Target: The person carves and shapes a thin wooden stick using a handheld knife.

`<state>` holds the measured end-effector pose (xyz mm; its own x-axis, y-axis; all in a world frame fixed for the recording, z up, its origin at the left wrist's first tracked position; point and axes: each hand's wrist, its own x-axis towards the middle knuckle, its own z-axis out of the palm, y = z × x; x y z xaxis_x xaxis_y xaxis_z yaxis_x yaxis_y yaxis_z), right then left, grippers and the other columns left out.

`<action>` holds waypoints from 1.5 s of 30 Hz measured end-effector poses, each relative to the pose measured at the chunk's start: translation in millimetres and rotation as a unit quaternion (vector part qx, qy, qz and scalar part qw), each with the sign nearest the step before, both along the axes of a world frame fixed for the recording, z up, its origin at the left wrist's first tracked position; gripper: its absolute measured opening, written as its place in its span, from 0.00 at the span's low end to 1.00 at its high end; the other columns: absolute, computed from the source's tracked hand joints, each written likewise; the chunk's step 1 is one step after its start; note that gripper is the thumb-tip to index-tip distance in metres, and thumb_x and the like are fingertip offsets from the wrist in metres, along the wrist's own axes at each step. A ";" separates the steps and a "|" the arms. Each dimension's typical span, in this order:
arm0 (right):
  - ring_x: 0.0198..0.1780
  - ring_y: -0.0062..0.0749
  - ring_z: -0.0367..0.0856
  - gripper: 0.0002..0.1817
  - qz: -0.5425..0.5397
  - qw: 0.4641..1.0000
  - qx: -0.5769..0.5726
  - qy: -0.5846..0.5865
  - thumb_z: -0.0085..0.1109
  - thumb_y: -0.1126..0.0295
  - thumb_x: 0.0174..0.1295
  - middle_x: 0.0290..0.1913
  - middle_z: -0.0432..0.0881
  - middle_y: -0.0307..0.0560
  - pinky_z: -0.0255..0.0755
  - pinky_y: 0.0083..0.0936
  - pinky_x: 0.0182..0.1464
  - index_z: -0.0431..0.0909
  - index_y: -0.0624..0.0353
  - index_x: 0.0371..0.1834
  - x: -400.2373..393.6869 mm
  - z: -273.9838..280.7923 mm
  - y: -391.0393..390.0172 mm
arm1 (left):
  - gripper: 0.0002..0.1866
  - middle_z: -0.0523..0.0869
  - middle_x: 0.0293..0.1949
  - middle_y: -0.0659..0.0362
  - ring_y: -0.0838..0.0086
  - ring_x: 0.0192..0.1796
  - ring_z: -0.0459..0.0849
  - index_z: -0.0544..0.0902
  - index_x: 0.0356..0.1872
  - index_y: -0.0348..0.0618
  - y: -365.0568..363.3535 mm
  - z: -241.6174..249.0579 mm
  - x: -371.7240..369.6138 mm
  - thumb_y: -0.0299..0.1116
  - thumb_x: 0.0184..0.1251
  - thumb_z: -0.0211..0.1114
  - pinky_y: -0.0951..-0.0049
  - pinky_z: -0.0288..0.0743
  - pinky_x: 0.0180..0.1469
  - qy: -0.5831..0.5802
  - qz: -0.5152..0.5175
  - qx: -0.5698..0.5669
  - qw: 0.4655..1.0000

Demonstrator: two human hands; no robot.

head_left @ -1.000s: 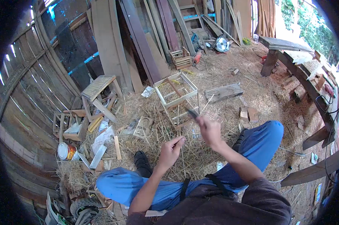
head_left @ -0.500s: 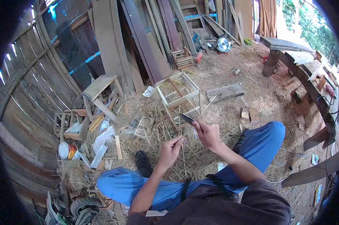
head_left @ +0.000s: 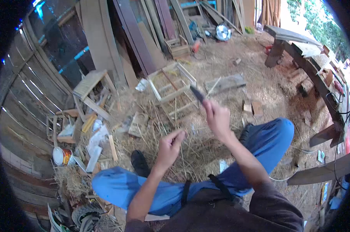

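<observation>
My right hand [head_left: 217, 118] is closed around the handle of a knife [head_left: 197, 94], its dark blade pointing up and away to the left. To the left and a little lower, my left hand [head_left: 170, 149] is curled with thumb and finger pressed together. Whatever it pinches is too thin and blurred to make out. The two hands are apart, above straw and shavings between my bent knees. Just beyond the blade stands a light wooden frame [head_left: 177, 94], and a thin pale strip [head_left: 213, 86] shows beside it.
On the left are a wooden stool [head_left: 90, 86], a paint can [head_left: 60, 156] and scrap wood. Boards [head_left: 134, 42] lean against the back wall. A long workbench [head_left: 295, 36] curves along the right, with cables. A plank [head_left: 231, 84] and small blocks [head_left: 253, 107] lie ahead.
The view has shifted slightly. My right hand and the knife have moved up, farther from my left hand. The thin stick seen below my left hand earlier is no longer distinct.
</observation>
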<state>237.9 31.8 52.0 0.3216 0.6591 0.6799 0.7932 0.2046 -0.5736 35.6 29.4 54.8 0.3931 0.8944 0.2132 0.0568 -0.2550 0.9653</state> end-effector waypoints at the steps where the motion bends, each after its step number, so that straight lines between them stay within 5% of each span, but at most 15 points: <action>1: 0.16 0.48 0.77 0.14 -0.014 0.999 -0.049 0.008 0.56 0.60 0.72 0.15 0.75 0.50 0.67 0.40 0.20 0.79 0.55 0.30 7.6 9.7 -0.8 | 0.16 0.84 0.31 0.66 0.85 0.34 0.77 0.85 0.53 0.37 -1.3 5.4 1.9 0.38 0.77 0.60 0.79 0.70 0.36 0.025 -0.012 -0.026 0.999; 4: 0.15 0.44 0.75 0.16 0.048 0.993 -0.085 -0.062 0.54 0.61 0.74 0.15 0.74 0.50 0.65 0.38 0.20 0.80 0.57 0.30 1.7 1.6 -15.5 | 0.14 0.68 0.22 0.75 0.91 0.22 0.60 0.85 0.52 0.40 1.1 14.7 -0.2 0.37 0.78 0.57 0.80 0.52 0.23 0.045 -0.036 -0.094 0.994; 6: 0.13 0.38 0.74 0.16 0.076 0.983 -0.092 -0.138 0.53 0.62 0.75 0.14 0.73 0.51 0.63 0.36 0.18 0.80 0.59 0.30 -2.4 9.1 -23.6 | 0.14 0.69 0.21 0.75 0.91 0.21 0.60 0.85 0.51 0.40 0.2 11.1 -0.2 0.37 0.78 0.57 0.80 0.52 0.23 0.033 -0.038 -0.073 0.996; 10: 0.12 0.32 0.74 0.12 -0.018 0.997 -0.059 0.041 0.57 0.64 0.73 0.14 0.74 0.48 0.65 0.35 0.18 0.84 0.55 0.33 17.7 36.9 -5.3 | 0.14 0.72 0.22 0.75 0.91 0.22 0.61 0.85 0.51 0.39 -3.1 13.4 -7.8 0.38 0.79 0.57 0.81 0.53 0.23 0.045 -0.051 -0.059 0.996; 14: 0.13 0.32 0.75 0.08 0.146 0.970 -0.116 -0.153 0.56 0.66 0.72 0.16 0.77 0.47 0.69 0.35 0.18 0.85 0.52 0.38 -10.3 8.0 -27.4 | 0.15 0.77 0.27 0.71 0.89 0.25 0.64 0.84 0.53 0.36 -2.0 -7.3 1.4 0.36 0.79 0.58 0.80 0.58 0.27 -0.006 -0.038 -0.032 0.999; 17: 0.13 0.35 0.75 0.06 0.089 0.993 0.007 -0.080 0.59 0.67 0.69 0.15 0.76 0.45 0.69 0.35 0.18 0.84 0.53 0.37 -0.9 14.3 -8.8 | 0.15 0.77 0.27 0.69 0.88 0.28 0.65 0.85 0.53 0.36 -9.8 4.5 -1.2 0.36 0.79 0.58 0.79 0.61 0.29 0.022 -0.027 -0.093 0.995; 18: 0.20 0.42 0.80 0.06 0.024 0.994 -0.107 -0.019 0.60 0.65 0.68 0.20 0.79 0.46 0.72 0.38 0.23 0.81 0.52 0.35 -0.4 36.4 -13.9 | 0.15 0.78 0.28 0.69 0.88 0.28 0.66 0.85 0.52 0.36 -10.4 8.7 -1.4 0.36 0.79 0.58 0.79 0.61 0.30 0.027 -0.034 -0.095 0.994; 19: 0.22 0.42 0.81 0.06 0.057 0.991 -0.095 -0.073 0.58 0.65 0.68 0.22 0.79 0.46 0.73 0.38 0.25 0.81 0.52 0.36 -0.6 35.2 -13.4 | 0.14 0.78 0.29 0.69 0.88 0.29 0.66 0.85 0.52 0.36 -11.2 10.8 -4.2 0.36 0.78 0.58 0.79 0.62 0.30 0.035 -0.037 -0.099 0.994; 20: 0.25 0.42 0.81 0.05 0.090 0.985 -0.083 -0.126 0.57 0.66 0.68 0.24 0.80 0.46 0.74 0.38 0.28 0.81 0.52 0.37 -2.4 30.1 -14.6 | 0.13 0.67 0.23 0.75 0.90 0.21 0.61 0.83 0.53 0.41 -9.8 1.9 -2.0 0.37 0.79 0.57 0.83 0.53 0.22 -0.002 -0.045 -0.105 0.993; 22: 0.36 0.43 0.80 0.07 0.193 0.960 -0.110 -0.172 0.54 0.67 0.70 0.32 0.78 0.47 0.74 0.40 0.39 0.80 0.54 0.43 -15.4 28.5 -27.7 | 0.12 0.68 0.23 0.73 0.90 0.20 0.61 0.82 0.53 0.42 -11.5 -6.1 3.3 0.37 0.79 0.56 0.83 0.54 0.21 -0.043 0.003 -0.100 0.994; 29: 0.40 0.45 0.73 0.14 0.258 0.939 -0.058 -0.221 0.58 0.64 0.67 0.36 0.73 0.47 0.64 0.39 0.44 0.75 0.57 0.52 -6.9 21.8 -18.0 | 0.11 0.66 0.24 0.73 0.89 0.19 0.60 0.82 0.54 0.45 -13.9 0.3 -2.2 0.34 0.78 0.58 0.82 0.52 0.20 -0.129 -0.022 -0.246 0.960; 31: 0.42 0.42 0.71 0.17 0.242 0.940 -0.069 -0.230 0.61 0.64 0.65 0.38 0.71 0.46 0.61 0.38 0.47 0.75 0.55 0.55 -5.5 24.6 -21.2 | 0.11 0.66 0.24 0.73 0.89 0.19 0.59 0.82 0.54 0.45 -13.8 5.8 -4.9 0.34 0.78 0.58 0.83 0.51 0.20 -0.127 -0.040 -0.248 0.960; 34: 0.44 0.41 0.70 0.20 0.215 0.942 -0.062 -0.250 0.61 0.62 0.64 0.40 0.70 0.45 0.60 0.38 0.48 0.73 0.53 0.58 -10.3 21.6 -25.6 | 0.05 0.69 0.24 0.71 0.90 0.19 0.61 0.80 0.43 0.42 -15.4 3.8 -8.4 0.30 0.78 0.57 0.82 0.52 0.19 -0.178 -0.043 -0.308 0.934; 45: 0.43 0.37 0.73 0.20 0.141 0.965 -0.043 -0.217 0.63 0.62 0.62 0.40 0.74 0.41 0.61 0.37 0.50 0.77 0.50 0.57 -8.4 18.2 -23.1 | 0.07 0.63 0.22 0.73 0.89 0.19 0.57 0.81 0.43 0.46 -11.4 10.4 -8.2 0.35 0.79 0.57 0.82 0.49 0.19 -0.174 -0.054 -0.278 0.943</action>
<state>229.5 8.8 70.2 -0.1813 0.7390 0.6489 0.8827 0.4132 -0.2239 27.4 18.0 65.3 0.4816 0.8643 -0.1450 -0.2850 0.3109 0.9067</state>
